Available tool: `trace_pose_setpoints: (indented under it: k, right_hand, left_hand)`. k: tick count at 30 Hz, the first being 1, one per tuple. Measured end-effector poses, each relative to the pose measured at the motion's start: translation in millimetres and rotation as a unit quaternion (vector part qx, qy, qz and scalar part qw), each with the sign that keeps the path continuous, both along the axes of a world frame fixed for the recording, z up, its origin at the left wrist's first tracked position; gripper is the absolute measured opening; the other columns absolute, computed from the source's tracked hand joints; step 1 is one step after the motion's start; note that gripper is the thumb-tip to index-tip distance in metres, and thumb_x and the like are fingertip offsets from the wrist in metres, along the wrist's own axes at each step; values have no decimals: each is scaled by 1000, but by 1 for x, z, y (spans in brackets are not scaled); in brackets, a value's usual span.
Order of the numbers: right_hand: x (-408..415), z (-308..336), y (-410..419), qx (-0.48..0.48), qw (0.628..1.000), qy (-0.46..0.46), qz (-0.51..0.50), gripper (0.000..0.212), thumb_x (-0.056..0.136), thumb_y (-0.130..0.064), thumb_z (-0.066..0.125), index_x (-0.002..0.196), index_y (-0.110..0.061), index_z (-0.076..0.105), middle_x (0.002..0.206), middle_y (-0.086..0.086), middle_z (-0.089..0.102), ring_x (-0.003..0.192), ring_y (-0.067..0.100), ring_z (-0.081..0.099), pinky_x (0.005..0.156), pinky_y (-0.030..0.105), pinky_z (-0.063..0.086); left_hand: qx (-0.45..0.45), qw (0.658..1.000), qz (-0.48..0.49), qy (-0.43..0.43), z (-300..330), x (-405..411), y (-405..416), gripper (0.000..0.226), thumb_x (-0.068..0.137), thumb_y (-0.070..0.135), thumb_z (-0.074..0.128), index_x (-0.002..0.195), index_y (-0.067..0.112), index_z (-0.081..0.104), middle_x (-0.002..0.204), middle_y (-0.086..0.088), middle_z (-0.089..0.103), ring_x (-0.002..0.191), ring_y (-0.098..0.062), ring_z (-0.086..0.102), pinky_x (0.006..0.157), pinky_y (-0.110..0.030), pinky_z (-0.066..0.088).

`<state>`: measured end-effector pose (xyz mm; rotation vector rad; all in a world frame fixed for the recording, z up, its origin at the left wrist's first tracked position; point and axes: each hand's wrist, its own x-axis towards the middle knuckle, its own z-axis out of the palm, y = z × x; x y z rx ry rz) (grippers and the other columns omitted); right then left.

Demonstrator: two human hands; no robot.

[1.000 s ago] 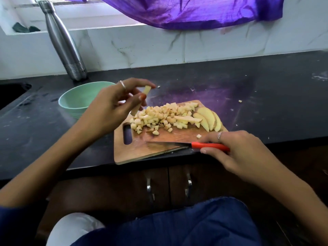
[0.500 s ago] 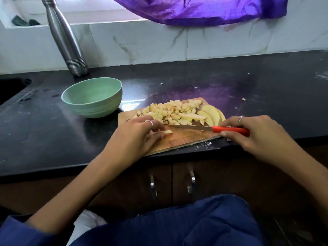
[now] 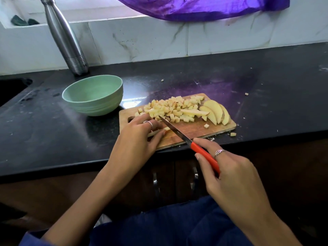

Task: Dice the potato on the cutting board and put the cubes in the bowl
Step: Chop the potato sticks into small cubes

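Stretching across the middle of the frame, a black counter carries everything, backed by white marbled wall tiles with purple cloth hanging at the top. A steel bottle leans in the upper left, and just below it sits the green bowl, holding nothing visible. Dark cabinet doors with metal handles run beneath the counter edge at centre.

The wooden cutting board lies right of the bowl, near the counter's front edge. A heap of potato cubes covers its far side, with uncut potato slices at its right end. A few stray cubes lie on the counter beside the board's right corner.

The left hand presses a potato strip against the board, fingers curled over it. The right hand has its grip closed round the red handle of the knife, whose blade slants up-left, tip close to the left fingers.

Compared with half a second ago, the knife has swung from lying nearly level across the board to this steep diagonal, and the right hand has dropped toward the lower right of the frame. The left hand stays on the strip. A second ago that hand held the strip aloft near the bowl.
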<state>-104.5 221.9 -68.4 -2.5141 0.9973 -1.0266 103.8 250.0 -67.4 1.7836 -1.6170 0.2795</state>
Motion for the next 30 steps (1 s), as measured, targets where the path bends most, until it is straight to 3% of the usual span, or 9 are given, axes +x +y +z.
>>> trace_pose_setpoints:
  k: [5, 9, 12, 17, 25, 30]
  right_hand:
    - [5, -4, 5, -48, 999, -8, -12, 33, 92, -29, 48, 118, -18, 65, 79, -9, 69, 53, 5, 61, 43, 26, 52]
    - [5, -4, 7, -52, 998, 18, -14, 37, 90, -28, 44, 118, -16, 65, 68, -6, 64, 43, 8, 53, 35, 27, 46]
    - [4, -5, 8, -63, 997, 28, -13, 29, 89, -19, 59, 117, -14, 66, 64, -5, 61, 40, 7, 49, 32, 26, 44]
    - [7, -5, 12, -82, 994, 65, -19, 44, 70, -10, 77, 114, -12, 68, 55, -6, 50, 35, 7, 38, 29, 20, 35]
    - [23, 0, 2, -87, 993, 74, -38, 40, 72, -13, 77, 110, -15, 69, 59, -1, 63, 39, 20, 55, 33, 31, 45]
    - [11, 4, 1, -79, 993, 70, -44, 35, 77, -16, 73, 112, -20, 69, 65, -5, 67, 46, 16, 60, 35, 30, 46]
  left_hand:
    - [-6, 1000, -4, 9, 0, -1, -1, 12, 82, 20, 72, 91, 12, 74, 85, 2, 63, 77, -14, 59, 67, -31, 51]
    - [-5, 1000, -3, 19, 0, -1, -2, 11, 82, 19, 72, 92, 14, 74, 85, 3, 62, 77, -13, 59, 68, -31, 51]
    - [-6, 1000, -3, 21, 0, -1, -2, 10, 82, 19, 72, 91, 15, 74, 86, 3, 63, 79, -13, 59, 69, -33, 52]
    - [-9, 1000, 0, 28, 0, -2, -2, 8, 82, 18, 72, 89, 15, 74, 86, 5, 63, 80, -11, 60, 70, -27, 49]
    - [8, 1000, 4, 25, 3, -4, -2, 6, 82, 20, 72, 87, 16, 73, 85, 9, 62, 75, -3, 53, 67, -7, 37]
    - [15, 999, 26, 26, 5, -6, -1, 11, 83, 24, 70, 91, 16, 74, 85, 9, 59, 76, -4, 53, 65, -8, 33]
